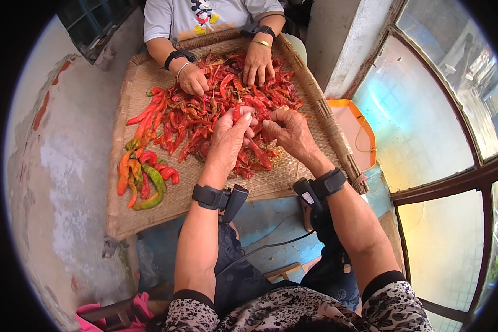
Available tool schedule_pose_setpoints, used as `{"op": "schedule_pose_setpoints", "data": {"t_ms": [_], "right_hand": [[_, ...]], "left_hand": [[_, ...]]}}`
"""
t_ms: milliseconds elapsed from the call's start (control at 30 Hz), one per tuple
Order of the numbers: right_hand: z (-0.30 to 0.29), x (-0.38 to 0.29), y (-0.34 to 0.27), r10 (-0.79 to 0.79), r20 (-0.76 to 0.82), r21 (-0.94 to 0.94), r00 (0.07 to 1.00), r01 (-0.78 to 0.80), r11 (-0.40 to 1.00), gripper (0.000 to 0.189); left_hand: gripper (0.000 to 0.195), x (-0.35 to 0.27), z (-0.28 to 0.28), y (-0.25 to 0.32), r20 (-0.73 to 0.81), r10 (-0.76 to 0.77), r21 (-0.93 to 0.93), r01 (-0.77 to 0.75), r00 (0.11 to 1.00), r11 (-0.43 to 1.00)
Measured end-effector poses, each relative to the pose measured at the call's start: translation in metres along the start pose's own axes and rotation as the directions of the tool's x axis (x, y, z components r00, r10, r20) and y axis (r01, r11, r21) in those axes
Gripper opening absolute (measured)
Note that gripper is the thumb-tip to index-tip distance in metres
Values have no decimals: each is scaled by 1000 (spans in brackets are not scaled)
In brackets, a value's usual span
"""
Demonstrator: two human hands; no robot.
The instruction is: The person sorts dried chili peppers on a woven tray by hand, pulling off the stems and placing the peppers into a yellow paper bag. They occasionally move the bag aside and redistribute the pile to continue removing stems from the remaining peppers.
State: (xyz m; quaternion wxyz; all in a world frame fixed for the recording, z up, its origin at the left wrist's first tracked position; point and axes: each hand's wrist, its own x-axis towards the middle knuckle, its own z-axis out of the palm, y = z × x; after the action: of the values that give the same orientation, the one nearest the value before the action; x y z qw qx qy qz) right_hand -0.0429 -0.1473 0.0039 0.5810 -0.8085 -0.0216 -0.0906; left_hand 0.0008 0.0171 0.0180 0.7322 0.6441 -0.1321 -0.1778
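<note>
A heap of dried red chili peppers (191,124) covers much of a woven wicker tray (182,182). Above the near side of this heap, my left hand (230,130) pinches a red chili pepper (237,113) between thumb and fingers. My right hand (290,128) is just to its right, fingers curled with thumb and fingertips close together; whether anything sits between them is too small to make out. Fresher peppers, orange, red and green (151,182), lie in a separate group on the tray's left side.
Across the tray sits another person, whose two hands (193,79) rest in the heap. A plastered wall (70,166) rises at left and a framed glass window (423,120) at right. An orange-rimmed container (344,124) is beyond the tray's right edge. A black cable (269,247) crosses my lap.
</note>
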Motion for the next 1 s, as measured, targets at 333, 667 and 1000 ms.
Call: {"op": "schedule_pose_setpoints", "data": {"t_ms": [333,667,1000], "right_hand": [[-18,5,-5,305,-145,778,941,-82,623,11],[-35,-1,9,394,-66,854,917,-152,498,32],[-34,5,-9,135,-318,282,938,-42,958,20]], "left_hand": [[34,4,-2,-4,-16,-87,45,88,996,995],[32,2,4,0,121,-157,-5,159,980,987],[29,3,12,4,264,-165,285,87,950,955]]}}
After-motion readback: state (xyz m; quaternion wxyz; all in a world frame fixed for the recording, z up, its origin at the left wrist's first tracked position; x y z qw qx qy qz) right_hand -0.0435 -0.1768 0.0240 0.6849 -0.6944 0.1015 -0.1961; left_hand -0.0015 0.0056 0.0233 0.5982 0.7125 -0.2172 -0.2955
